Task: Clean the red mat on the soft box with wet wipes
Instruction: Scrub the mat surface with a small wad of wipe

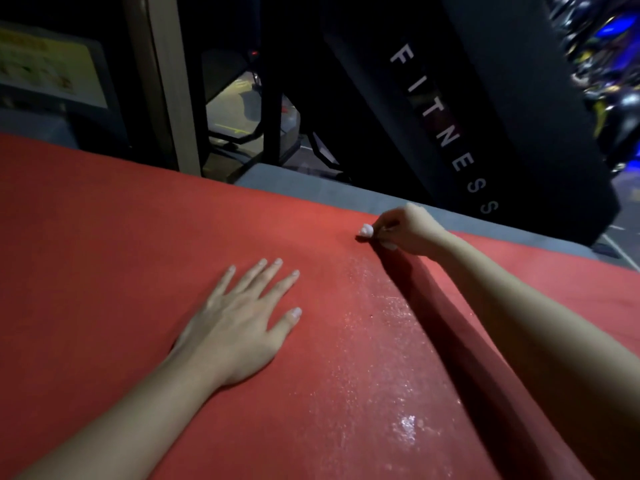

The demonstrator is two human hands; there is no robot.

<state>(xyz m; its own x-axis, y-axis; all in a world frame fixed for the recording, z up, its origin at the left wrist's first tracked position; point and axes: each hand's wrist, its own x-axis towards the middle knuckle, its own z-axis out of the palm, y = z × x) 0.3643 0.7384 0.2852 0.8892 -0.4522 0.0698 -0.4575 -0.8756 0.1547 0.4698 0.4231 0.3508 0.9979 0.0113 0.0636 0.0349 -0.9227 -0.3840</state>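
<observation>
The red mat [121, 237] covers most of the view and lies on the grey soft box [311, 188], whose top shows along the far edge. A wet, glistening streak [381, 341] runs down the mat's middle. My left hand [239, 320] rests flat on the mat with its fingers spread. My right hand [407, 230] reaches toward the mat's far edge and pinches a small bunched white wet wipe [366, 231] that touches the mat. My right forearm casts a dark shadow on the mat.
Behind the box stands a dark slanted panel [450, 116] with the word FITNESS on it. A beige post [162, 81] and dark machine frames stand at the back left. Blue-lit equipment shows at the top right.
</observation>
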